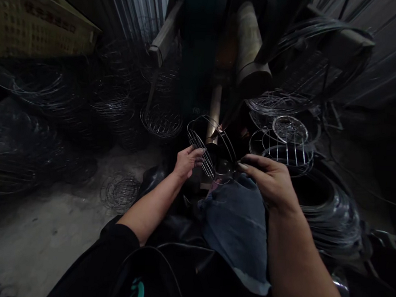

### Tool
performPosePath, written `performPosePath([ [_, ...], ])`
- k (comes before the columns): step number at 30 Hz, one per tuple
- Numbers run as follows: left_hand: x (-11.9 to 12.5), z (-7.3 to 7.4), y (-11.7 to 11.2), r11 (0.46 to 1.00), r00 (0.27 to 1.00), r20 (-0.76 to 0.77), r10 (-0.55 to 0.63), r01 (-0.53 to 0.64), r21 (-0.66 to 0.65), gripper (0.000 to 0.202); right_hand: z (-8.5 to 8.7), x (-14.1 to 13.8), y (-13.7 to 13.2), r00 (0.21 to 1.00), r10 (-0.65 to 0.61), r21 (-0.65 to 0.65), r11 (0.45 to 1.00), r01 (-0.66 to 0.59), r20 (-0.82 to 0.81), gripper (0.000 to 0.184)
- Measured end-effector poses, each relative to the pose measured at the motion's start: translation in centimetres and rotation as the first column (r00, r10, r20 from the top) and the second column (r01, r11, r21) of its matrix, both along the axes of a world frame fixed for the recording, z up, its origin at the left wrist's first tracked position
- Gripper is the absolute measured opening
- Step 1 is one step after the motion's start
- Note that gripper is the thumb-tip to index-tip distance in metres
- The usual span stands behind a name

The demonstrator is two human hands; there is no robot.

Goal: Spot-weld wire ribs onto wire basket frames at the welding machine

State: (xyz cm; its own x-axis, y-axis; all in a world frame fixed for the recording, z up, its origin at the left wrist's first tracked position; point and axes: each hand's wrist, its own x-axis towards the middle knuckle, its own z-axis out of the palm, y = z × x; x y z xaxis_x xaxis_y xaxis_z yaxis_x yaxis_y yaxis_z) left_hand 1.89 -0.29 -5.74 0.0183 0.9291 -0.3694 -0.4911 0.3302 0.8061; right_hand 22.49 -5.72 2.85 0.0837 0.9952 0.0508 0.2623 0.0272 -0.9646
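A round wire basket is held tilted in front of me, at the tip of the machine's electrode rod. My left hand grips the basket's left side, fingers closed on its parallel wires. On the right, the thumb and fingers of my right hand pinch together at the lower right end of the basket's wire ring. A copper-coloured tip meets the ring near its top. Exactly what lies between my right fingertips is too dark to make out fully. A blue denim cloth lies over my lap below.
Wire frames and a thick wire coil stand at the right. Stacked wire baskets fill the left, below a yellow crate. Another wire basket sits on the concrete floor. A thick cylinder juts out overhead.
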Motion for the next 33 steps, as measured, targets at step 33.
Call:
performPosePath([
  [33, -0.8, 0.1, 0.5, 0.996, 1.0, 0.013, 0.02, -0.019, -0.087, 0.039, 0.1, -1.8, 2.9, 0.943, 0.155, -0.141, 0.969, -0.203, -0.294, 0.046],
])
